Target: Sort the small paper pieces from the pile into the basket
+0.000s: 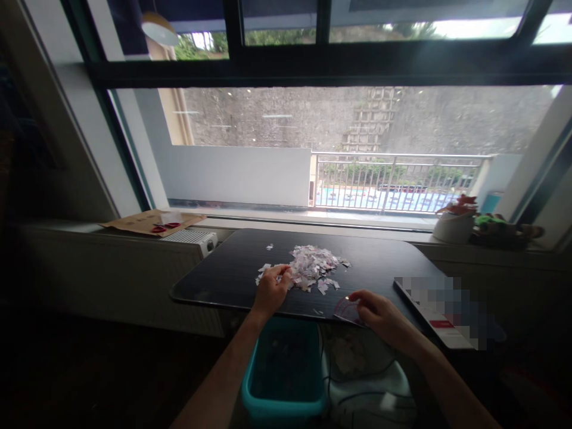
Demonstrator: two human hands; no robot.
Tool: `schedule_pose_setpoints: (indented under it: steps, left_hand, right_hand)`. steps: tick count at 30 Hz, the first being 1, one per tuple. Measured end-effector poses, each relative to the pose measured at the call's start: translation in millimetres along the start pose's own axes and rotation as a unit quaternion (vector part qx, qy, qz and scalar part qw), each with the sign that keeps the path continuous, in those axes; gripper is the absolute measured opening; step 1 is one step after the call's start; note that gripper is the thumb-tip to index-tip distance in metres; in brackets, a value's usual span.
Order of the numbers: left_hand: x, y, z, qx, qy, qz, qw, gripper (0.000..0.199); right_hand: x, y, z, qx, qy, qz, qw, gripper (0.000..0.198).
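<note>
A loose pile of torn paper scraps [313, 262], whitish with faint pink print, lies on the dark table [375, 256]. My left hand [271, 289] is at the pile's left side, thumb and fingertips pinched together against the scraps. What sits between those fingertips is too small to make out. At the table's front edge, my right hand [374, 307] has its fingers curled over a clear, round-edged piece with pinkish lines [344, 308], which looks like a protractor. Its thumb side is partly hidden.
Below the table edge stands a teal bin [286, 408], beside a pale container [370, 393]. A flat white-edged item [453, 339], partly blurred out, lies at right. Red-handled scissors [165, 227] rest on brown paper [129, 223] on the sill. A potted plant [452, 225] stands right.
</note>
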State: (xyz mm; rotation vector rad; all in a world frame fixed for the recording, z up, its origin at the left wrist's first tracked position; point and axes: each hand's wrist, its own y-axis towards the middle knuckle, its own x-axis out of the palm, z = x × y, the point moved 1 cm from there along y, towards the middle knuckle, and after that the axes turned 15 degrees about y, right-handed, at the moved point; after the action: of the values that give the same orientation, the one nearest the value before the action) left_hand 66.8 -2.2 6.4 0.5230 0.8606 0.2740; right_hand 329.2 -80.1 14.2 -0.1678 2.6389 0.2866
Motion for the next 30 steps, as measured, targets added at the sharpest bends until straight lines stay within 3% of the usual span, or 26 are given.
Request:
schedule_pose_setpoints:
  steps: [11, 19, 26, 30]
  left_hand:
    - [0, 0, 0, -0.001, 0.004, -0.004, 1.000, 0.032]
    - [0, 0, 1, 0.000, 0.004, -0.003, 1.000, 0.031]
    - [-2, 0, 1, -0.002, 0.005, -0.008, 1.000, 0.030]
    - [-2, 0, 1, -0.001, 0.009, -0.012, 1.000, 0.031]
  right_hand:
    - [-6, -5, 5, -0.012, -0.008, 0.032, 0.999, 0.030]
    - [-6, 33, 15, 0.004, 0.005, 0.171, 0.985, 0.036]
    - [7, 43, 26, -0.036, 0.051, 0.212, 0.975, 0.041]
    - [8, 39, 23, -0.058, 0.070, 0.193, 0.977, 0.037]
